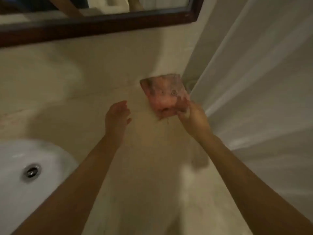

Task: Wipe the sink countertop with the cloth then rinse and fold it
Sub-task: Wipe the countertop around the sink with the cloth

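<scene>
Right hand (191, 114) pinches the folded pinkish patterned cloth (165, 95) by one corner, left hand (117, 112) spread empty beside it; the damp fold could sag open onto the beige stone desk (152, 167).

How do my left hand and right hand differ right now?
The right hand has a grip on the pinkish cloth at its near right corner; the left hand holds nothing. The left hand is open, fingers loosely spread, apart from the cloth; the right hand's fingers are closed on it. Both reach out over the beige countertop, bare-armed.
</scene>
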`<control>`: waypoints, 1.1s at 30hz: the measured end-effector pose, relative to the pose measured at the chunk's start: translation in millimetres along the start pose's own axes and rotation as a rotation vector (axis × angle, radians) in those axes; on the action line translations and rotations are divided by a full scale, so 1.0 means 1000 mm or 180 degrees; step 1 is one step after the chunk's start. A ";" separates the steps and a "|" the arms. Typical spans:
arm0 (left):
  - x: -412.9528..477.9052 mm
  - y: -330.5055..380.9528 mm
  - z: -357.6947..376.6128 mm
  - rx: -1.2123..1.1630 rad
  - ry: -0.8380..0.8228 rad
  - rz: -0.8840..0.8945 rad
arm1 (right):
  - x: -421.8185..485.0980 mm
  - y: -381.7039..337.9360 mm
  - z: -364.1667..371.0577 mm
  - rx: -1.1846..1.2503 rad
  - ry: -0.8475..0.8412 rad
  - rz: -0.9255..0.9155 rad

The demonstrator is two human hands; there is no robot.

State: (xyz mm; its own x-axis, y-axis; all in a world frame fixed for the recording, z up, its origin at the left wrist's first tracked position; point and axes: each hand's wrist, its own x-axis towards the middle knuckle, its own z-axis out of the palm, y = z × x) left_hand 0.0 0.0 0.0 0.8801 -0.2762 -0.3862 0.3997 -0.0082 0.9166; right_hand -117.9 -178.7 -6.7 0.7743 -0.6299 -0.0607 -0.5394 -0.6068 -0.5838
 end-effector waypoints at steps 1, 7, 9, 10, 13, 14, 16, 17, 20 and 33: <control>0.008 0.000 0.007 -0.0232 0.0061 -0.0096 | 0.012 0.005 0.001 -0.0026 -0.0012 0.0014; 0.039 -0.012 0.043 -0.0101 0.0014 -0.0276 | 0.057 0.011 0.013 0.0023 -0.0008 -0.0111; 0.044 -0.013 0.054 0.0031 -0.0030 -0.0235 | 0.067 0.012 0.018 -0.0077 -0.0137 -0.0185; 0.047 -0.014 0.059 0.0094 -0.0045 -0.0230 | 0.070 0.011 0.020 -0.0109 -0.0165 -0.0191; 0.053 -0.019 0.072 0.0330 0.0006 -0.0270 | 0.076 0.009 0.023 0.0003 0.0037 -0.0047; 0.054 -0.020 0.076 0.0432 0.0038 -0.0268 | 0.077 0.008 0.024 0.0050 0.0133 0.0013; 0.056 -0.020 0.083 0.0550 0.0098 -0.0316 | 0.079 0.007 0.025 0.0284 0.0269 0.0186; 0.056 -0.018 0.085 0.0623 0.0148 -0.0359 | 0.080 0.007 0.024 0.0483 0.0294 0.0342; 0.055 -0.013 0.089 0.0778 -0.0093 -0.0461 | 0.084 0.007 0.022 0.0629 0.0309 0.0731; -0.005 0.002 -0.009 -0.0679 -0.0190 -0.0246 | 0.023 -0.060 0.028 0.2357 -0.0707 0.0822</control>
State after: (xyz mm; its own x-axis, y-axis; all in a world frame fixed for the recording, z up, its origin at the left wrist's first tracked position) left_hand -1.4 9.6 3.4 0.8306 -0.3390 -0.4418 0.5160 0.1700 0.8396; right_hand -58.9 -143.2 4.5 0.7449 -0.5481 -0.3804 -0.4115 0.0712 -0.9086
